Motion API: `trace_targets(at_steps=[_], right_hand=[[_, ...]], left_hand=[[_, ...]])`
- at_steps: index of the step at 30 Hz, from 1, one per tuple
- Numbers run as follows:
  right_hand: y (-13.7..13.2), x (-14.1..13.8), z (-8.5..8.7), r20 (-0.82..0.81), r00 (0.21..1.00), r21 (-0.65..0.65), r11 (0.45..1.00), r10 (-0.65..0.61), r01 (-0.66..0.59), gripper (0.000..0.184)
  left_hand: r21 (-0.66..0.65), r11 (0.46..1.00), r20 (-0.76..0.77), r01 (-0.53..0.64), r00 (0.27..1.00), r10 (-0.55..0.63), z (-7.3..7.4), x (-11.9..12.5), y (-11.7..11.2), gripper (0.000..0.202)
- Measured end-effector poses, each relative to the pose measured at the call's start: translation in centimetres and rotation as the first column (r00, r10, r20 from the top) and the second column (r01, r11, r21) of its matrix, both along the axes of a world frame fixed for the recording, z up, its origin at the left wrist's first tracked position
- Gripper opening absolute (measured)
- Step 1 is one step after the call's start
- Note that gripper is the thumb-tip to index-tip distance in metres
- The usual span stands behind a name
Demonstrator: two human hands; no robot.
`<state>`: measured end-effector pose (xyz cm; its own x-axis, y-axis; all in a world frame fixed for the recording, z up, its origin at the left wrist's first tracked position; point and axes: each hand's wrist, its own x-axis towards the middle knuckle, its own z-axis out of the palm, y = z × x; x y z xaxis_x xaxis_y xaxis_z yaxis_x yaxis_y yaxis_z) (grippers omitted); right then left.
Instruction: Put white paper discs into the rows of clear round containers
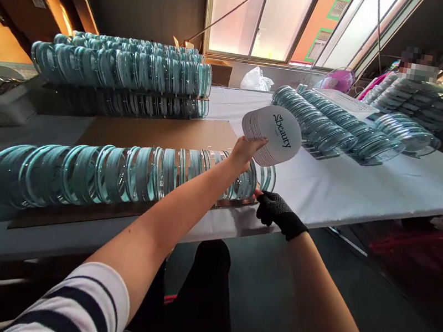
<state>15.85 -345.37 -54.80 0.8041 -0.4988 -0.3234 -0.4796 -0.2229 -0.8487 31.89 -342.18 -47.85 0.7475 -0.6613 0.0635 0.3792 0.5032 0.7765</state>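
My bare left hand point(244, 152) is closed round a stack of thin white round cards point(279, 133). The front card faces up with dark "Sbeauty" lettering, and the stack is held above the right end of a long row of clear, blue-tinted round plastic pieces point(113, 176). These pieces stand on edge, one against another. At the row's right end, low down, my right hand point(275, 211) in a black dotted glove has its fingers curled, with bare fingertips against the edge of a clear round plastic piece point(268, 178). My left forearm hides part of the row.
Brown cardboard point(159, 131) lies under the near row on the white-covered table point(325, 199). More rows of clear pieces stand at back left point(123, 69) and right point(317, 116). A white basket point(345, 101), pink fan point(338, 79) and another person point(418, 65) are farther back.
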Motion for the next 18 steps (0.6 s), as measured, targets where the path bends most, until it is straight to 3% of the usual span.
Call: trace_targets(at_steps=[1, 2, 3, 5, 6, 8, 10, 13, 15, 16, 18], right_hand=[[-0.1, -0.1, 0.4, -0.024, 0.998, -0.196, 0.980, -0.053, 0.047, 0.041], [-0.3, -0.2, 0.9, 0.023, 0.992, -0.391, 0.912, -0.125, 0.124, 0.037], [-0.6, -0.4, 1.6, 0.136, 0.972, -0.537, 0.810, -0.193, 0.236, 0.034], [-1.4, -0.6, 3.1, 0.419, 0.866, -0.615, 0.616, -0.273, 0.492, 0.041], [-1.8, -0.7, 4.0, 0.509, 0.805, -0.580, 0.570, -0.305, 0.582, 0.051], [-2.4, -0.9, 5.5, 0.559, 0.747, -0.522, 0.547, -0.361, 0.654, 0.069], [-2.0, -0.9, 6.5, 0.537, 0.768, -0.567, 0.524, -0.349, 0.635, 0.072], [0.2, -0.7, 6.7, 0.627, 0.772, -0.674, 0.426, -0.100, 0.603, 0.060], [1.6, -0.3, 6.3, 0.718, 0.695, -0.657, 0.366, 0.034, 0.660, 0.060], [2.0, -0.2, 6.1, 0.759, 0.651, -0.612, 0.361, 0.019, 0.703, 0.063], [2.3, -0.1, 5.6, 0.806, 0.578, -0.503, 0.370, -0.124, 0.781, 0.070]], left_hand=[[0.007, 1.000, 0.005, -0.007, 1.000, 0.007, 0.2, -0.1, 0.0, 0.013], [0.012, 1.000, 0.009, -0.018, 1.000, 0.018, 0.4, -0.2, 0.1, 0.013], [0.020, 0.999, 0.007, -0.031, 1.000, 0.030, 0.7, -0.4, 0.2, 0.014], [0.031, 0.998, -0.012, -0.053, 0.998, 0.054, 1.2, -1.0, 1.0, 0.015], [0.034, 0.998, -0.025, -0.047, 0.999, 0.048, 1.4, -1.4, 1.6, 0.014], [0.036, 0.999, -0.034, 0.003, 0.999, -0.001, 1.8, -2.5, 3.3, 0.013], [0.056, 0.997, -0.013, 0.056, 0.998, -0.055, 2.0, -3.8, 5.1, 0.014], [0.103, 0.994, 0.043, 0.038, 0.998, -0.043, 2.3, -5.6, 7.3, 0.011], [0.102, 0.994, 0.079, 0.023, 0.996, -0.031, 2.4, -6.4, 8.2, 0.009], [0.090, 0.996, 0.094, 0.026, 0.995, -0.034, 2.5, -6.7, 8.5, 0.008], [0.064, 0.997, 0.114, 0.038, 0.992, -0.046, 2.5, -7.0, 8.8, 0.010]])
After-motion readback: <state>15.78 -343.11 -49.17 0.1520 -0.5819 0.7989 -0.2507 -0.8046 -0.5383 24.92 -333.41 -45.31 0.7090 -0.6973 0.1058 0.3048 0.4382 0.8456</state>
